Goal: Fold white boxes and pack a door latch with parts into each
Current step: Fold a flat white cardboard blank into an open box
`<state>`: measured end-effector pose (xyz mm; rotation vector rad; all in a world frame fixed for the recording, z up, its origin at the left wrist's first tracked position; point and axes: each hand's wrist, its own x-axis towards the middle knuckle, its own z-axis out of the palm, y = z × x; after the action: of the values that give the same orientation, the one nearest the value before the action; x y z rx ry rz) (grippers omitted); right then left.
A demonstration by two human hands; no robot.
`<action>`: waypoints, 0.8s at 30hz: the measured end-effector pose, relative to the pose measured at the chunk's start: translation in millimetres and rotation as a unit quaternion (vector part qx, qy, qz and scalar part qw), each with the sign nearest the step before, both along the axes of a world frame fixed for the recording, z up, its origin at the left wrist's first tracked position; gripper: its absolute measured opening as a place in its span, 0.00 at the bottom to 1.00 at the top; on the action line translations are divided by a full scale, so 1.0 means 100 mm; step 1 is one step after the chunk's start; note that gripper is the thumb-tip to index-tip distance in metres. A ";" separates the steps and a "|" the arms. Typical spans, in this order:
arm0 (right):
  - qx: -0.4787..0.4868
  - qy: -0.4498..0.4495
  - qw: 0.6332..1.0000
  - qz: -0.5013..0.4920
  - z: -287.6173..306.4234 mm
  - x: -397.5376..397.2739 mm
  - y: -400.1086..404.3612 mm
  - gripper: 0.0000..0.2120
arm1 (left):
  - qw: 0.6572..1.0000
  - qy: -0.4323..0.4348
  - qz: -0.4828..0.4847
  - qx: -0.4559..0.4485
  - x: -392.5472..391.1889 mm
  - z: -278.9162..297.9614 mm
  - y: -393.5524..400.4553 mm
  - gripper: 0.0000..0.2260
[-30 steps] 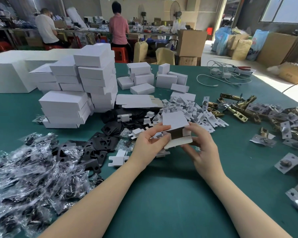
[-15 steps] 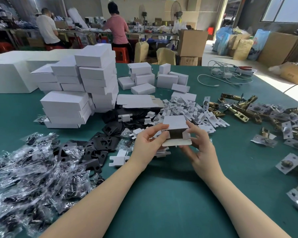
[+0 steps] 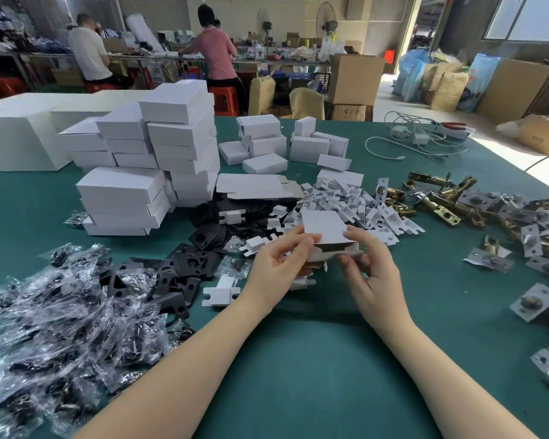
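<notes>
At a green packing table [image 3: 298,375] heaped with folded white boxes [image 3: 178,144] and brass door latches [image 3: 441,204], a worker appears to be mid-fold on a small white box [image 3: 325,228], lid flap raised. It sits above the near-centre, pinched between the left hand [image 3: 276,264] and right hand [image 3: 371,274], fingertips curled on its ends; next, probably tucking the flap shut.

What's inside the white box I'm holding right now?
The white box, held by the left hand and right hand, shows only a dark gap under its raised lid. Whether a latch or parts lie inside cannot be seen.
</notes>
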<state>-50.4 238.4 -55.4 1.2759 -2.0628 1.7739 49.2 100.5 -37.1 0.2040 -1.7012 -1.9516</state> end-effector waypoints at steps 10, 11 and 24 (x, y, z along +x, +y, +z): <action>0.020 -0.089 0.994 -0.062 0.06 0.03 -0.03 0.09 | 0.990 -0.003 0.062 -0.125 -0.02 -0.07 0.08 0.10; 0.020 -0.115 0.991 -0.062 0.05 0.03 -0.03 0.08 | 0.992 0.001 0.062 -0.114 -0.01 -0.06 0.09 0.12; -0.090 -0.241 0.966 -0.037 0.08 0.11 -0.10 0.17 | 0.991 -0.006 0.094 -0.098 -0.03 -0.07 0.19 0.16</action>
<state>-39.8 228.9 -47.7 0.7574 -2.0631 2.3527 46.1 119.8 -44.0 0.2934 -1.7986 -1.6405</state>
